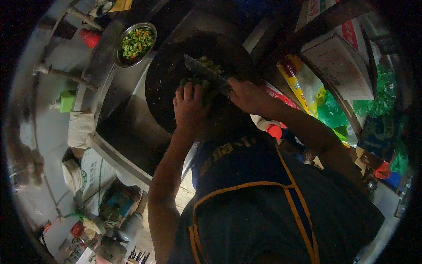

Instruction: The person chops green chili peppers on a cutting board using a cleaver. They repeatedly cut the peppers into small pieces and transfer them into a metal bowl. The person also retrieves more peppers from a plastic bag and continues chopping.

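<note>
My right hand [247, 95] is closed around the handle of a cleaver [206, 72], whose broad blade points up and left over a dark round chopping board [161, 95]. Against the blade's far side lies a small heap of chopped green vegetable [211, 64]. On the near side, my left hand [191, 102] presses with bent fingers on a bunch of dark green vegetables [196, 81]. The light is dim, so the kind of vegetable cannot be told. Beyond the board at the upper left stands a metal bowl [154, 33] of chopped green pieces with orange-red bits.
A steel counter edge [115, 161] runs along the left, with a folded cloth [81, 129] and a green bottle [67, 101] nearby. To the right are a cardboard box [339, 66], green plastic bags [331, 110] and a red lid [274, 131].
</note>
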A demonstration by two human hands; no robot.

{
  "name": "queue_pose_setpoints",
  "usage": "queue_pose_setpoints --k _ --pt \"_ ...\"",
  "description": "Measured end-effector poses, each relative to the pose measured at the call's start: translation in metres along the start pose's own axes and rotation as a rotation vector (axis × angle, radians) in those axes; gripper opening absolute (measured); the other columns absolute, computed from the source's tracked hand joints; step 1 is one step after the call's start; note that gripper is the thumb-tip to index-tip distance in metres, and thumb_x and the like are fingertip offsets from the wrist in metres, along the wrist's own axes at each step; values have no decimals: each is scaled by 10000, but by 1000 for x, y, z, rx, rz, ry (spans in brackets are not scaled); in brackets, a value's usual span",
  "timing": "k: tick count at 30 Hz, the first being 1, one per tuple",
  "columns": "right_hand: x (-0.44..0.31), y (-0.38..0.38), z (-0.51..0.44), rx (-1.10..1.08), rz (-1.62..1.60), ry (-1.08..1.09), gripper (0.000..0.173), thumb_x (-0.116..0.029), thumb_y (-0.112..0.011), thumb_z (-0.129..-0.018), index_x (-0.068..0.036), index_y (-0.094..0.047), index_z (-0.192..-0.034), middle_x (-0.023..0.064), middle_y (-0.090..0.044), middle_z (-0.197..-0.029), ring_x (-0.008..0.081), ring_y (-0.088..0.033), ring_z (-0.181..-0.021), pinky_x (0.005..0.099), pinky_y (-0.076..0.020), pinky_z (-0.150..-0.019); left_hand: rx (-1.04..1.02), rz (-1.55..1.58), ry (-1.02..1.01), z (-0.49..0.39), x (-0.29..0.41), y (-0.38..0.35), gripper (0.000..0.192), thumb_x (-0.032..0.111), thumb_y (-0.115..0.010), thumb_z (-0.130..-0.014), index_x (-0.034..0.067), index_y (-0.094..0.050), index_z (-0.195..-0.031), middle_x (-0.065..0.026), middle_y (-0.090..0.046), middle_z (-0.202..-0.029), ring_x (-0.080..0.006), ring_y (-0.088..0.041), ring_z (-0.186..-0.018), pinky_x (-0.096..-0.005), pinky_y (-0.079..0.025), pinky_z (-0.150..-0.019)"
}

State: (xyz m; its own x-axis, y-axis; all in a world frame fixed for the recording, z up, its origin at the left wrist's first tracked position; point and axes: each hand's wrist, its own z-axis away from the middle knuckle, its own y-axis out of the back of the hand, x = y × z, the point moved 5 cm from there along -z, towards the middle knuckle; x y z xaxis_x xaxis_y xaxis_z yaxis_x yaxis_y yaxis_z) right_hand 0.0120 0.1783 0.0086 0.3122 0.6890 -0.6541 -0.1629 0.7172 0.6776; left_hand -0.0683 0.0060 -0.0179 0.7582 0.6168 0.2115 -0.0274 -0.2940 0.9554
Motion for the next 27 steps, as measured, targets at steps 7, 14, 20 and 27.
queue_pose_setpoints --k 7,14,20,27 --pt "-3 -14 3 -66 -29 -65 231 -123 -490 -930 12 -455 -1114 317 -620 -903 509 -597 -862 559 -466 -749 28 169 -12 0 -4 21 730 341 -814 -677 101 -506 -1293 -118 -490 -1303 -362 -450 -1226 -523 -427 -959" --pt "-10 0 -3 69 -25 36 205 -122 -502 -927 17 -478 -1075 293 -626 -882 493 -611 -838 540 -486 -724 34 165 -60 -12 1 23 524 250 -760 -743 88 -564 -1201 -124 -551 -1230 -357 -505 -1145 -493 -455 -877" --pt "-50 42 42 -68 139 65 182 -105 -527 -907 13 -502 -1043 308 -620 -881 483 -620 -830 546 -489 -718 -30 192 -26 -17 -5 22 471 229 -752 -747 77 -577 -1157 -128 -564 -1197 -362 -525 -1103 -487 -467 -846" --pt "-27 -8 -18 -37 153 94 258 -72 -500 -886 24 -493 -1125 297 -635 -940 469 -632 -864 531 -513 -766 2 227 -32 -26 -3 18 409 238 -749 -749 69 -595 -1090 -128 -583 -1129 -368 -537 -1074 -497 -470 -838"
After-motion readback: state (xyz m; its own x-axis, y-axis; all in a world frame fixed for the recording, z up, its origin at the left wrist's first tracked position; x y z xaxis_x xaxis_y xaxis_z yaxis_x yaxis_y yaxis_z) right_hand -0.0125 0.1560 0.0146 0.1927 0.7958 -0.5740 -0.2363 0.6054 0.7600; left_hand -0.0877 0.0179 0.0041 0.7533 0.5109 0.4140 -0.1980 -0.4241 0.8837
